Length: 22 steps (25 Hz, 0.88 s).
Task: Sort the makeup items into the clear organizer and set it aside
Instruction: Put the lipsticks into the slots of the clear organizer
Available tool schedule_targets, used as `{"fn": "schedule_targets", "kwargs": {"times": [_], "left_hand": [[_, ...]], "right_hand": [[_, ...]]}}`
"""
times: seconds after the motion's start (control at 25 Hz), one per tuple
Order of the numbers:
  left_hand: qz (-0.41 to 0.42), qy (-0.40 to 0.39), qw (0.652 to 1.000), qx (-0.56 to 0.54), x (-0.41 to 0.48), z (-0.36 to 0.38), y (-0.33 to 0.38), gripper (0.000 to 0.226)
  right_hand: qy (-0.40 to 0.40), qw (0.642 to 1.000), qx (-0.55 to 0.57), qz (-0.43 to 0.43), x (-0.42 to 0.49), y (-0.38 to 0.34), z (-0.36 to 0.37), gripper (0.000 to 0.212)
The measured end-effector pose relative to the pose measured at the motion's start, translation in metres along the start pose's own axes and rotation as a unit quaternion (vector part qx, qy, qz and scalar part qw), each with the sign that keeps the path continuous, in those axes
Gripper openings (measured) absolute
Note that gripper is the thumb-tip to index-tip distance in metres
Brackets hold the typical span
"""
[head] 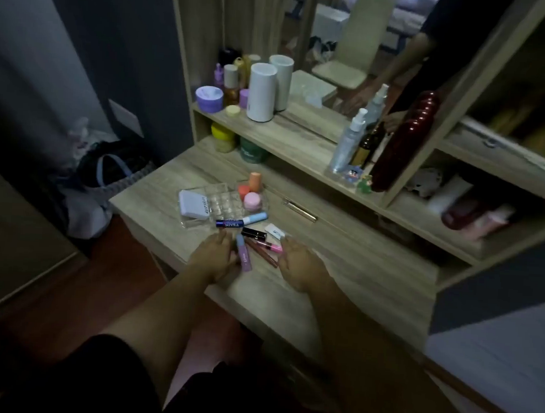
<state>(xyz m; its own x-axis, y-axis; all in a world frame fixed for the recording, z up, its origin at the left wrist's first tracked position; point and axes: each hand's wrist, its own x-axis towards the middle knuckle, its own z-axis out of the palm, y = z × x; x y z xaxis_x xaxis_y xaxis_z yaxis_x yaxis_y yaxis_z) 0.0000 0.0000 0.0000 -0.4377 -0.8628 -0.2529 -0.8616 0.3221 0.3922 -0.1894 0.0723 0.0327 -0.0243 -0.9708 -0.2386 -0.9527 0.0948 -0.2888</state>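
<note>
A clear organizer [223, 200] sits on the wooden desk [340, 274], with a white compact [194, 207] at its left and a pink jar [252, 201], a red-orange jar [243, 190] and an orange tube [255, 181] at its right. In front lie a blue Nivea stick [230, 224], a light blue tube [255, 218], a black tube [253, 234], a white sachet [274, 231], pink lip glosses [267, 247] and a lilac tube [244, 257]. My left hand [212, 255] rests beside the lilac tube, fingers touching it. My right hand [299, 262] hovers open next to the glosses.
A shelf [300, 144] above the desk holds white cylinders [261, 92], purple jars, spray bottles [348, 140] and a dark red ribbed vase [403, 141] before a mirror. A drawer handle [299, 209] lies right of the items. A bag [107, 177] sits on the floor at left.
</note>
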Motion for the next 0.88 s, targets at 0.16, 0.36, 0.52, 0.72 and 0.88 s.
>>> {"fn": "schedule_targets", "kwargs": {"times": [0.16, 0.36, 0.52, 0.72, 0.88], "left_hand": [[-0.016, 0.031, 0.999, -0.026, 0.009, 0.009, -0.017, 0.032], [-0.036, 0.020, 0.998, -0.046, 0.019, 0.013, -0.026, 0.036], [-0.038, 0.018, 0.996, -0.073, 0.028, 0.020, -0.021, 0.033], [-0.122, 0.045, 0.984, -0.122, 0.024, 0.029, -0.003, 0.028], [-0.150, 0.097, 0.965, -0.193, 0.015, 0.020, 0.005, 0.028]], "right_hand": [[-0.009, 1.000, 0.005, -0.024, 0.025, -0.011, 0.021, 0.032], [-0.017, 1.000, 0.003, -0.003, 0.048, -0.020, 0.041, 0.029], [-0.020, 1.000, -0.005, -0.006, 0.054, -0.016, 0.050, 0.030], [0.001, 1.000, 0.026, 0.015, 0.055, -0.012, 0.053, 0.028], [0.058, 0.981, 0.187, -0.009, 0.052, -0.015, 0.041, 0.026]]}}
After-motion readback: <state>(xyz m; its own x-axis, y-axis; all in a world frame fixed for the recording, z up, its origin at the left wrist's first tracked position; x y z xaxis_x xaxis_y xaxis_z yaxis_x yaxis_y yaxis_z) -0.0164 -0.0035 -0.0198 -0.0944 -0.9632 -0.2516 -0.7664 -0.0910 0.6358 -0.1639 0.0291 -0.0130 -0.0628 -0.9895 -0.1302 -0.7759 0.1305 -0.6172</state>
